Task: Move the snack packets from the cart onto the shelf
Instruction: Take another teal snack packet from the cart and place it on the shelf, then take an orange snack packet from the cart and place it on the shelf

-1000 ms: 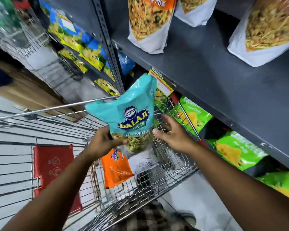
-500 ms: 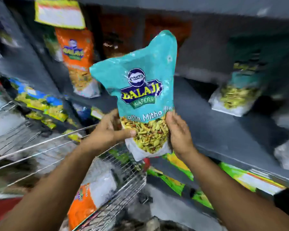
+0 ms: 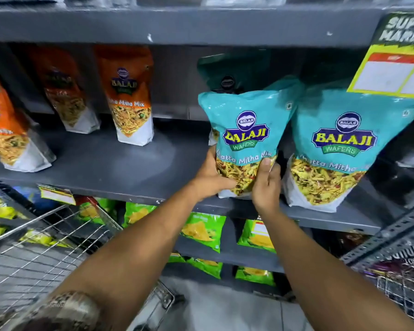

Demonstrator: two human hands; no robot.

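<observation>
A teal Balaji snack packet (image 3: 245,130) stands upright at the front of the grey shelf (image 3: 120,168), held at its lower part by both hands. My left hand (image 3: 209,180) grips its left side and my right hand (image 3: 265,185) grips its right side. A second teal packet (image 3: 337,149) stands just to its right on the same shelf, and another teal one (image 3: 227,70) stands behind in shadow. The wire cart (image 3: 41,249) is at the lower left; its contents are not visible.
Three orange Balaji packets (image 3: 129,99) stand on the left half of the shelf. Green chip bags (image 3: 201,230) fill the lower shelves. A yellow price sign (image 3: 392,72) hangs at the upper right. A metal upright (image 3: 387,235) runs along the lower right.
Both hands have lifted the teal packet out of the cart and carried it up and right onto the shelf, beside another teal packet. The view has swung from the cart to the shelf.
</observation>
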